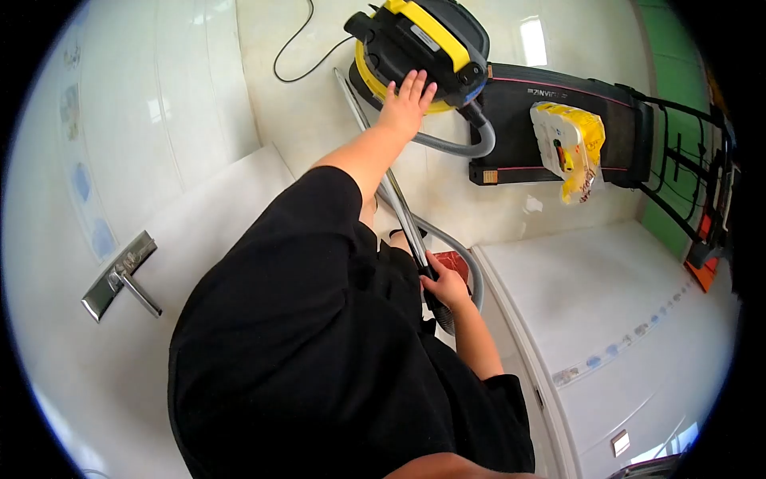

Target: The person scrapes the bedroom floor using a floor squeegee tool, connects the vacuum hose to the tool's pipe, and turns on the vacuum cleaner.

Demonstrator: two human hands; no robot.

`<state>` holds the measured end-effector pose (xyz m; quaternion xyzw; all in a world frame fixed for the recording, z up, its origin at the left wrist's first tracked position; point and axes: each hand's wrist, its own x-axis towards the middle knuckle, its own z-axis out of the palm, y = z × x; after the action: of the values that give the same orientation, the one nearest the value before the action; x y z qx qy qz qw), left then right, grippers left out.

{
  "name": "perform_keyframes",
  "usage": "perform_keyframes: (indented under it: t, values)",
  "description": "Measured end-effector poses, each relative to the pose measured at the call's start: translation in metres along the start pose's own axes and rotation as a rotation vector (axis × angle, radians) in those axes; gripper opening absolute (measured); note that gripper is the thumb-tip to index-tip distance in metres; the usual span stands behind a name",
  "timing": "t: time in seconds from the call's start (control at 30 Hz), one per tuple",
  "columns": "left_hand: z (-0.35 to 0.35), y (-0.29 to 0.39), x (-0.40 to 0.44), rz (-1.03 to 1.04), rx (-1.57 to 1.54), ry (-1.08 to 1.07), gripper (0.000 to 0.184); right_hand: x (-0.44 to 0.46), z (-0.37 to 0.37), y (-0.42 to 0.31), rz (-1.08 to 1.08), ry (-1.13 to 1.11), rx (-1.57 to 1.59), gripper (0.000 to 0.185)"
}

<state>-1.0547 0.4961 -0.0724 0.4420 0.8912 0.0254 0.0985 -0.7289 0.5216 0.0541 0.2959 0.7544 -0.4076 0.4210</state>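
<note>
A black and yellow canister vacuum cleaner [423,38] stands on the floor at the top of the view. My left hand [408,104] lies on its side with the fingers stretched out flat, gripping nothing. Lower down, my right hand [447,283] is wrapped round the dark handle end of the chrome vacuum wand [407,219]. The wand runs up past my left forearm, its far end beside the vacuum. A grey hose [471,148] leaves the machine and loops down past my legs toward the handle.
A black treadmill [511,120] lies right of the vacuum, with a yellow plastic-wrapped pack [568,144] on its belt. A thin black cable [279,60] curves across the floor. At left is a door handle [120,275]; a tiled wall [622,303] stands at right.
</note>
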Motion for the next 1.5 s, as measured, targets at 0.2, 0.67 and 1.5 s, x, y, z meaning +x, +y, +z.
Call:
perform_keyframes:
  t: [0.2, 0.67, 1.5]
  values:
    - [-0.009, -0.077, 0.06, -0.028, 0.245, -0.011, 0.062, 0.089, -0.011, -0.067, -0.118, 0.08, 0.083, 0.064]
    - [-0.078, -0.086, -0.092, -0.275, -0.892, 0.459, 0.068, 0.257, -0.103, -0.262, -0.189, -0.012, 0.722, 0.069]
    - [-0.074, -0.084, -0.348, -1.542, -0.999, 0.231, 0.059, 0.245, -0.2, -0.336, -0.46, -0.324, -0.456, 0.06]
